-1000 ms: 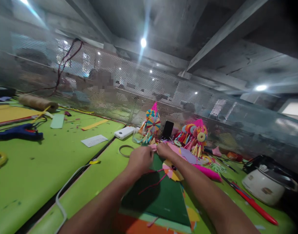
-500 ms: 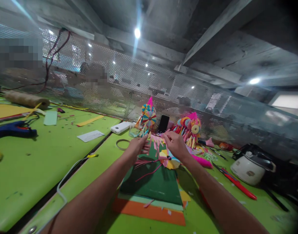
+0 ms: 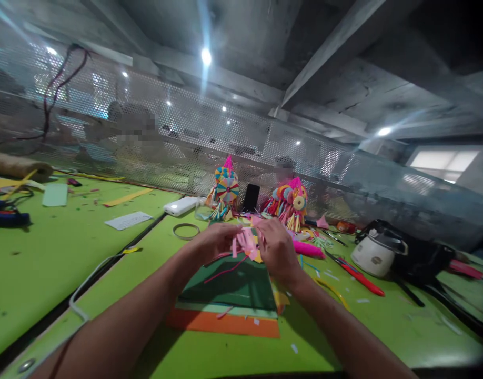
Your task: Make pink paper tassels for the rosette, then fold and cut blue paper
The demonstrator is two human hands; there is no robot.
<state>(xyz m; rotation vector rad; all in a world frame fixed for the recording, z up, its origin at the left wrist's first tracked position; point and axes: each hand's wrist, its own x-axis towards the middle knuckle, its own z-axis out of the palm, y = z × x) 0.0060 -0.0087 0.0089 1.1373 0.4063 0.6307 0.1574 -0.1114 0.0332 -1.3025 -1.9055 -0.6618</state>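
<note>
Pink fringe (image 3: 247, 243), hanging straighter a moment ago, now bunches between my left hand (image 3: 218, 239) and right hand (image 3: 279, 248), both pinching it; it seems partly gathered.

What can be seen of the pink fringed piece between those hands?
The pink fringed piece is pale and thin, paper or felt by its look, with narrow strips hanging down unevenly. The left hand and right hand hold it near its top, over the dark green sheet. Fingers and blur hide its full outline.
</note>
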